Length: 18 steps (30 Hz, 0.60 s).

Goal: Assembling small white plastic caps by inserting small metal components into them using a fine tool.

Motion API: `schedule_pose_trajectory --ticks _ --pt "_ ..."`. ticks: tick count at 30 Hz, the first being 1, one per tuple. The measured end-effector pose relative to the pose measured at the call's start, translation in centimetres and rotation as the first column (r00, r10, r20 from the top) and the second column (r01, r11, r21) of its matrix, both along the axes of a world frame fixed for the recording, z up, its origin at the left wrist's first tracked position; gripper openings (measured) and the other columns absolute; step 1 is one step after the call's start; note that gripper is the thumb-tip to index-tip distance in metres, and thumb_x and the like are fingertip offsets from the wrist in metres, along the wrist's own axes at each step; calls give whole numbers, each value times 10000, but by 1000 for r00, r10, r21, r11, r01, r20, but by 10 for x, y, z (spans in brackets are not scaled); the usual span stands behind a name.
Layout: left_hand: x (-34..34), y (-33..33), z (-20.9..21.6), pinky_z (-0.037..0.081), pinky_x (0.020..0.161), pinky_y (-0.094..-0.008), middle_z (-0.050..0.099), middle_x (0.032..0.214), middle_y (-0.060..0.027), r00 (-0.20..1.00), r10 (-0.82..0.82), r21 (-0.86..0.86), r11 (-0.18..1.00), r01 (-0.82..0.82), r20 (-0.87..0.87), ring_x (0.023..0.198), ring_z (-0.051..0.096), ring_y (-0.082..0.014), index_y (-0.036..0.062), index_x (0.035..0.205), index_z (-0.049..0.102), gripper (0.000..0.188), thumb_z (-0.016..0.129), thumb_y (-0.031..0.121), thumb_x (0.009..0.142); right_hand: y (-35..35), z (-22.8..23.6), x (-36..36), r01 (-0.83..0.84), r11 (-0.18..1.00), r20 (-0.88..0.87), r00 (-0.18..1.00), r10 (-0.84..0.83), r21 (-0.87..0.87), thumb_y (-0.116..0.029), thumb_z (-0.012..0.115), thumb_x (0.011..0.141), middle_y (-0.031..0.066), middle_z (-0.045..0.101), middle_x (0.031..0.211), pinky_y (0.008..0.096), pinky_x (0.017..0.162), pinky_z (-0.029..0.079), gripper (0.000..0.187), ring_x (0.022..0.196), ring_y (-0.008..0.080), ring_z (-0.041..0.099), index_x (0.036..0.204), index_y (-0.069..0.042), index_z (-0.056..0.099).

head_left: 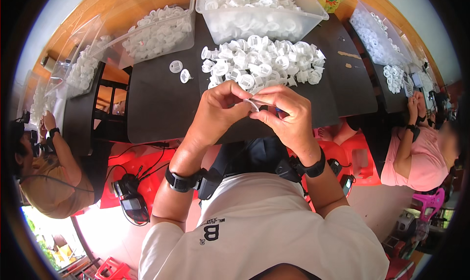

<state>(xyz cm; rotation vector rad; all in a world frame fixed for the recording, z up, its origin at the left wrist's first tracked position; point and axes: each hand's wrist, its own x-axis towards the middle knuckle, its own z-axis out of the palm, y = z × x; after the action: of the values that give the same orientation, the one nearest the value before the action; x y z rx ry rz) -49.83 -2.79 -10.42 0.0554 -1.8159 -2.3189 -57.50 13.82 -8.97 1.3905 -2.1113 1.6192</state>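
Observation:
Just in front of the pile, my left hand [219, 109] and my right hand [289, 114] meet. Pinched between their fingertips is a small white plastic piece [253, 105], seen nearly edge-on and partly covered by my fingers. Both hands are closed on it. Right beyond them lies a heap of white round plastic parts [264, 62] on the dark table [156, 99]. Two more pieces sit apart to the left: a flat white disc [176, 66] and a round part with a stem [185, 76].
Behind the heap stands a large clear bin [259, 28] full of similar parts. Another clear bin [156, 35] is at the far left, a third [379, 35] at the right. Co-workers sit on both sides, a person in pink [416, 157] and one in tan [61, 187]. Red stools [139, 167] stand below.

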Motion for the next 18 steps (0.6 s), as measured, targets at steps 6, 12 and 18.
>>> schedule_pose_trajectory --ticks 6,12,18 --pt "-3 1 9 523 793 -244 685 950 -48 999 9 43 999 -7 -41 884 631 -83 -5 1016 655 136 672 -9 881 -2 -7 -1 41 997 255 967 -23 -67 3 835 692 29 684 894 222 540 432 289 604 54 514 931 -25 675" --pt "-1 1 16 530 802 -240 676 952 -43 989 140 -157 977 -147 -54 882 638 -91 -14 1060 646 174 661 -24 887 -1 -4 0 69 998 232 970 -67 -2 -23 837 706 11 685 903 214 541 427 305 585 44 497 953 -34 659" --pt "2 7 11 520 818 -245 665 977 -49 997 70 53 996 -68 -34 903 631 -99 -9 1116 628 246 662 -33 874 -6 -11 7 138 988 296 949 -109 -76 -7 832 701 12 681 904 218 542 444 314 607 44 536 955 -41 651"
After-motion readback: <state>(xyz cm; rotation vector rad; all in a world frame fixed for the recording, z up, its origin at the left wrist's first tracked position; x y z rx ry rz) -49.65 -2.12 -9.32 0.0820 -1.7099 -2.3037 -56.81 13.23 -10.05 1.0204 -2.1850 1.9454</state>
